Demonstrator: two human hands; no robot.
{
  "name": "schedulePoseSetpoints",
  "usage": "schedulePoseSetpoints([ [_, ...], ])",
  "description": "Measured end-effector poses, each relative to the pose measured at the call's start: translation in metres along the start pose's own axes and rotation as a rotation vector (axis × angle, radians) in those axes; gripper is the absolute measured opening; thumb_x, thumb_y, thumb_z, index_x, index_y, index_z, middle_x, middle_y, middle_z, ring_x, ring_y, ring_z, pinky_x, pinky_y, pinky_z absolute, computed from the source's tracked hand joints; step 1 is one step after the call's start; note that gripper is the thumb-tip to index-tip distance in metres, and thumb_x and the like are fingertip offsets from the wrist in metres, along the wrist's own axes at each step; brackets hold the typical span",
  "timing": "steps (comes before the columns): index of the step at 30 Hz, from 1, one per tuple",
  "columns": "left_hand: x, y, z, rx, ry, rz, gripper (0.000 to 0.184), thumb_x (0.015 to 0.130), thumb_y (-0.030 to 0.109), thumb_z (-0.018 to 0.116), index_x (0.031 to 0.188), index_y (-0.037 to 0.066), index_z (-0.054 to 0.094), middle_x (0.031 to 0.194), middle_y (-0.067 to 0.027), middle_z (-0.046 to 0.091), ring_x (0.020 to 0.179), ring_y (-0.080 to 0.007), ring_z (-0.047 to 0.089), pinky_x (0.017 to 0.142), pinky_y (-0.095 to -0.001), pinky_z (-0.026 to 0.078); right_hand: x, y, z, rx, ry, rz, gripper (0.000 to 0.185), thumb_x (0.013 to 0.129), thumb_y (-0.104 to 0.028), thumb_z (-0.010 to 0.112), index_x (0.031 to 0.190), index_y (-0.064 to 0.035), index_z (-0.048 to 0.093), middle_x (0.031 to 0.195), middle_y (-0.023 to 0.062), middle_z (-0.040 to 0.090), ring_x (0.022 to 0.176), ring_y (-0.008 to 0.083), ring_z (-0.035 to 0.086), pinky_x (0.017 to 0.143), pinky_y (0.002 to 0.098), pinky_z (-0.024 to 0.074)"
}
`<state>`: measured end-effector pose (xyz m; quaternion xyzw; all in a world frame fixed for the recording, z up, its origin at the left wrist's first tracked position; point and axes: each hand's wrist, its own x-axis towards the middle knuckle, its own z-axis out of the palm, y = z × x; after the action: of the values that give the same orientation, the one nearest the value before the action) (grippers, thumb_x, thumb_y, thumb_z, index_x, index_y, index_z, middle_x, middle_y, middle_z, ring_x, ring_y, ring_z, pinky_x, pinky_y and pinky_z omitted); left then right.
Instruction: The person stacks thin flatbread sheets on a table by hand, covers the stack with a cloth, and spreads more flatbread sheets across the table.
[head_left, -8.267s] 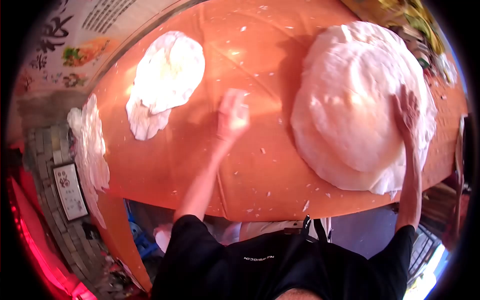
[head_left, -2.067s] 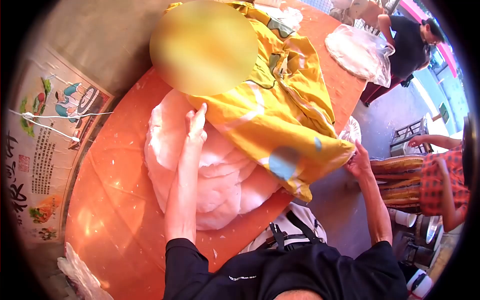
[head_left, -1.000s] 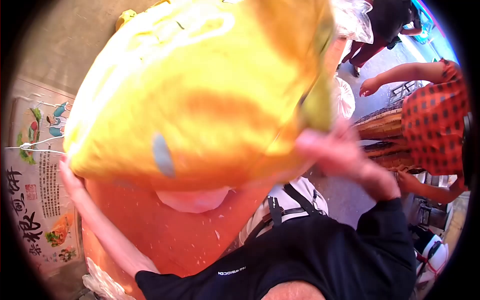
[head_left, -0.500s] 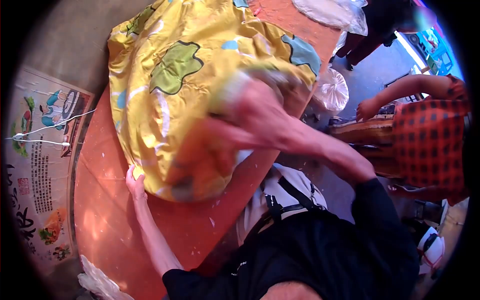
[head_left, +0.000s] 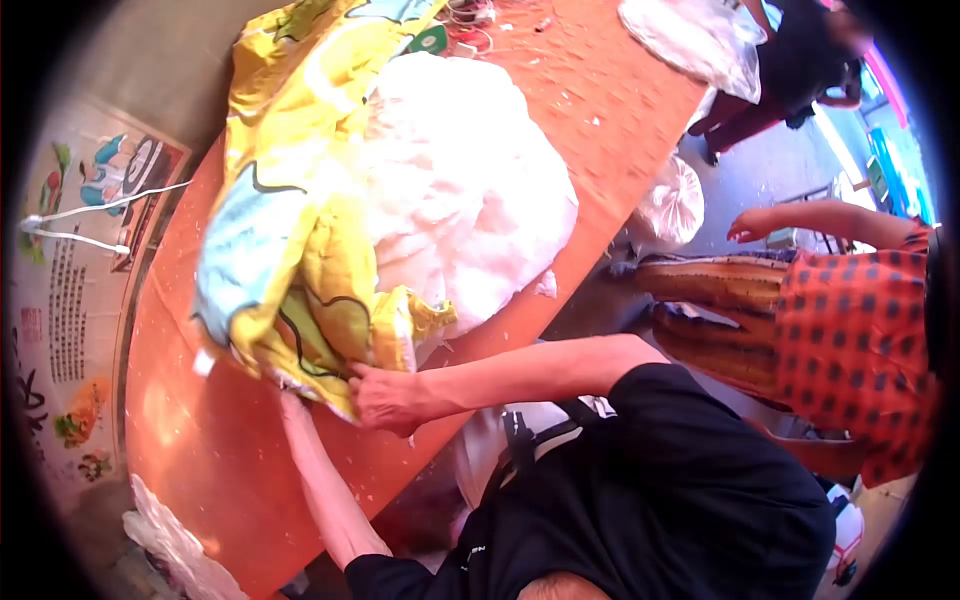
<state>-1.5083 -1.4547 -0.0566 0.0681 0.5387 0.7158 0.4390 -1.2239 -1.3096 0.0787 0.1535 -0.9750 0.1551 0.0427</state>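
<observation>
A yellow cloth [head_left: 340, 240] with light blue patches lies bunched over the left part of a large white padded mass [head_left: 465, 190] on the orange table. My right hand [head_left: 388, 398] is closed on the cloth's near edge. Close beside it on the left, my left hand [head_left: 290, 393] is at the same edge, its fingers mostly hidden under the cloth. The right part of the white mass is uncovered.
The orange table [head_left: 230, 470] carries a white sheet in clear plastic [head_left: 700, 45] at the far right. A plastic bag [head_left: 670, 200] hangs beside the edge. A person in a red checked top [head_left: 850, 340] stands at right, another in dark clothes beyond. White scraps [head_left: 175, 535] lie at lower left.
My right hand has come left and down with the cloth, next to my left hand. The cloth has been drawn leftward, uncovering the right part of the white mass.
</observation>
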Motion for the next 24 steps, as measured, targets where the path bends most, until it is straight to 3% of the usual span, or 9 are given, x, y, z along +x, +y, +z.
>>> schedulePoseSetpoints([
  [1,-0.010,0.006,0.027,0.386,0.167,0.143,0.034,0.099,0.017,0.054,0.129,0.002,0.054,0.123,-0.0076,0.060,0.110,-0.0195,0.060,0.091,-0.0367,0.051,-0.005,0.002,0.008,-0.023,0.044,0.021,0.025,0.053,-0.029,0.073,0.067,-0.0088,0.070,0.079,0.0085,0.062,0.085,0.0261,0.058,0.100,0.0498,0.0385],
  [7,-0.089,0.009,0.031,0.479,0.228,0.101,0.041,0.099,0.008,0.054,0.139,0.000,0.048,0.120,-0.0085,0.060,0.098,-0.0175,0.062,0.085,-0.0328,0.053,-0.004,-0.016,0.033,-0.147,0.111,0.175,0.022,0.062,-0.025,0.067,0.076,-0.0078,0.070,0.090,0.0095,0.061,0.094,0.0271,0.054,0.106,0.0453,0.0355],
  [9,-0.114,0.006,-0.005,0.542,0.237,0.107,0.039,0.100,0.010,0.054,0.137,-0.001,0.049,0.111,-0.0077,0.062,0.091,-0.0156,0.062,0.078,-0.0290,0.053,0.000,-0.019,0.047,-0.211,0.067,0.211,0.022,0.063,-0.024,0.067,0.077,-0.0080,0.070,0.090,0.0101,0.061,0.095,0.0275,0.053,0.104,0.0452,0.0367],
  [13,-0.173,-0.008,-0.118,0.741,0.279,0.364,0.030,0.099,0.011,0.055,0.126,-0.002,0.055,0.096,-0.0048,0.061,0.079,-0.0114,0.058,0.069,-0.0250,0.050,0.010,-0.018,0.082,-0.206,0.445,0.195,0.031,0.056,-0.027,0.073,0.080,-0.0072,0.068,0.090,0.0092,0.061,0.095,0.0276,0.054,0.092,0.0437,0.0428],
  [14,-0.185,-0.015,-0.148,0.771,0.318,0.385,0.028,0.099,0.010,0.055,0.124,-0.002,0.055,0.096,-0.0046,0.061,0.078,-0.0112,0.057,0.068,-0.0251,0.050,0.027,-0.027,0.062,-0.115,0.094,0.342,0.035,0.055,-0.027,0.074,0.083,-0.0086,0.067,0.090,0.0079,0.061,0.093,0.0280,0.055,0.089,0.0439,0.0441],
  [15,-0.198,-0.021,-0.173,0.801,0.363,0.406,0.027,0.099,0.009,0.055,0.123,-0.002,0.056,0.095,-0.0045,0.061,0.077,-0.0110,0.057,0.067,-0.0251,0.050,0.038,-0.029,0.062,-0.011,0.320,0.305,0.020,0.060,-0.025,0.071,0.075,-0.0141,0.065,0.083,0.0083,0.058,0.088,0.0292,0.055,0.080,0.0437,0.0437],
  [18,-0.216,-0.020,-0.183,0.784,0.462,0.390,0.023,0.099,0.009,0.055,0.118,-0.002,0.058,0.094,-0.0046,0.062,0.076,-0.0113,0.057,0.065,-0.0251,0.050,0.090,-0.066,0.024,0.061,0.396,0.333,0.019,0.061,-0.021,0.068,0.074,-0.0103,0.060,0.084,0.0145,0.058,0.079,0.0340,0.059,0.069,0.0457,0.0476],
  [21,-0.238,0.002,-0.147,0.914,0.463,0.396,0.021,0.099,0.011,0.057,0.114,-0.002,0.060,0.092,-0.0065,0.063,0.076,-0.0128,0.060,0.066,-0.0254,0.051,0.122,-0.116,-0.031,0.066,0.400,0.320,0.028,0.062,-0.021,0.072,0.082,-0.0069,0.058,0.088,0.0148,0.056,0.087,0.0348,0.056,0.074,0.0439,0.0474],
  [24,-0.224,-0.015,-0.167,0.830,0.411,0.437,0.019,0.099,0.012,0.057,0.112,-0.002,0.061,0.092,-0.0072,0.064,0.075,-0.0130,0.060,0.064,-0.0256,0.051,0.121,-0.098,0.052,-0.016,0.215,0.338,0.020,0.065,-0.023,0.068,0.075,-0.0076,0.062,0.082,0.0140,0.058,0.084,0.0349,0.057,0.071,0.0449,0.0470],
])
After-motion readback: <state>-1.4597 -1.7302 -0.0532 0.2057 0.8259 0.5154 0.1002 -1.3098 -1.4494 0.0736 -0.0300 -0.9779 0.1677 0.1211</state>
